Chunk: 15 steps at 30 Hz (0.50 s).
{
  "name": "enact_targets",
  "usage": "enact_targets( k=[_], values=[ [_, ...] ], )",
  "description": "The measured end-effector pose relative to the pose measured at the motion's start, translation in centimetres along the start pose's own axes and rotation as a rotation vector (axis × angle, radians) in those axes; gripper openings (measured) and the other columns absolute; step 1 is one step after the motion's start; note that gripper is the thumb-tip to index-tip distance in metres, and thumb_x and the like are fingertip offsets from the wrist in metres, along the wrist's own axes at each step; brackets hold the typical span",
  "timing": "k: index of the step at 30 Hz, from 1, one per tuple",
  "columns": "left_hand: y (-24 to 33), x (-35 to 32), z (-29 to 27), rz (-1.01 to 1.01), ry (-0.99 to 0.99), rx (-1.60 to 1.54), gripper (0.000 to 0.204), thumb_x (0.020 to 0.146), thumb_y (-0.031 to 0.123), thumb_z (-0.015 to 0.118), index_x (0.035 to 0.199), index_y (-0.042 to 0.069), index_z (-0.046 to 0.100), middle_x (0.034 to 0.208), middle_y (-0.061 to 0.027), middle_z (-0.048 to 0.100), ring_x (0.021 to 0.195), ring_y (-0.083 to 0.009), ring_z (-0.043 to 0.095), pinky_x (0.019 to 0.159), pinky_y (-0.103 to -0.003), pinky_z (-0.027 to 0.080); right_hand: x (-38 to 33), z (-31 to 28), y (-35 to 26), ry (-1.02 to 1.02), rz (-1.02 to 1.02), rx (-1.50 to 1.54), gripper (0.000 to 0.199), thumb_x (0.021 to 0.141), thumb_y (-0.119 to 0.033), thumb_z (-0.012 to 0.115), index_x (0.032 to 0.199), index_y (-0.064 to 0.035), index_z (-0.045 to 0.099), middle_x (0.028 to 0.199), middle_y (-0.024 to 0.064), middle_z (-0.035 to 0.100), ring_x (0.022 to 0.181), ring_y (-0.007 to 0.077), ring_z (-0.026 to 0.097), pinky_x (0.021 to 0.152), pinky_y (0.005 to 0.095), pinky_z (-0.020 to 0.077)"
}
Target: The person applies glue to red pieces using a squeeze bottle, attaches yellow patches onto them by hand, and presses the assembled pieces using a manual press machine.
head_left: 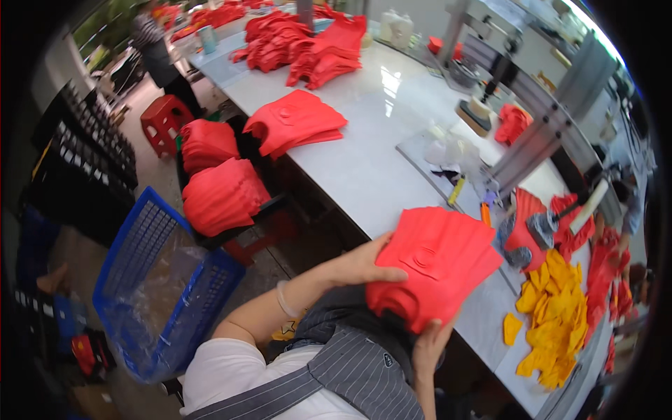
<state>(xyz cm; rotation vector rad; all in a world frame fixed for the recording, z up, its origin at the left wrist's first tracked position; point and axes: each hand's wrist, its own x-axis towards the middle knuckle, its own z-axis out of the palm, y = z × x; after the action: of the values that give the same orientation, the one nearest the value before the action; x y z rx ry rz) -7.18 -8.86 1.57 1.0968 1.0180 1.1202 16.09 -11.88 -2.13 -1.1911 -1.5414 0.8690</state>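
In front of my body, at the near edge of the white table (350, 189), I hold a red ribbed rubber piece shaped like a short swim fin (444, 255). It has a raised oval on top and a rounded opening at its near end. My left hand (364, 264) grips its left edge, thumb on top and the other fingers partly hidden beneath. At the lower right edge, my right hand (430, 343) holds it, with most of its fingers out of sight. Whether this is one piece or several stacked together, I cannot tell.
Similar red pieces lie in a stack (297, 119) at the table's left edge and in a black crate (262, 204). A blue basket (105, 287) stands left. Yellow pieces (553, 318) and a metal post (535, 143) are to the right. A person (157, 59) stands far left.
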Motion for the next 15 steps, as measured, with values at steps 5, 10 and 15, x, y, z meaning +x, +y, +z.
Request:
enact_targets(
  k=[5,10,15],
  values=[
    [-1.6,2.8,5.8,0.114,-0.053,0.185,0.096,0.076,0.026,0.079,0.143,-0.009,0.020,0.133,-0.0200,0.047,0.122,-0.0232,0.048,0.102,-0.032,0.039,-0.5,-5.7,-1.0,0.068,0.185,-0.079,0.069,0.097,-0.048,0.044,0.139,0.0046,0.029,0.120,0.0250,0.057,0.114,0.0332,0.056,0.093,0.0374,0.0417],
    [-2.8,4.3,8.9,0.049,-0.131,0.179,0.099,0.076,0.021,0.079,0.143,-0.012,0.015,0.131,-0.0226,0.049,0.120,-0.0248,0.050,0.100,-0.033,0.041,-1.5,-6.6,1.8,0.161,0.341,-0.135,0.060,0.098,-0.043,0.044,0.134,0.0035,0.035,0.107,0.0313,0.059,0.104,0.0432,0.059,0.085,0.0404,0.0464],
    [-4.1,5.4,11.2,0.131,-0.110,0.233,0.099,0.077,0.021,0.078,0.143,-0.013,0.013,0.132,-0.0248,0.045,0.120,-0.0297,0.050,0.096,-0.035,0.044,-0.9,-8.4,2.6,0.246,0.270,-0.160,0.053,0.096,-0.038,0.050,0.131,0.0009,0.039,0.104,0.0295,0.061,0.100,0.0420,0.061,0.082,0.0402,0.0478]
  ],
)
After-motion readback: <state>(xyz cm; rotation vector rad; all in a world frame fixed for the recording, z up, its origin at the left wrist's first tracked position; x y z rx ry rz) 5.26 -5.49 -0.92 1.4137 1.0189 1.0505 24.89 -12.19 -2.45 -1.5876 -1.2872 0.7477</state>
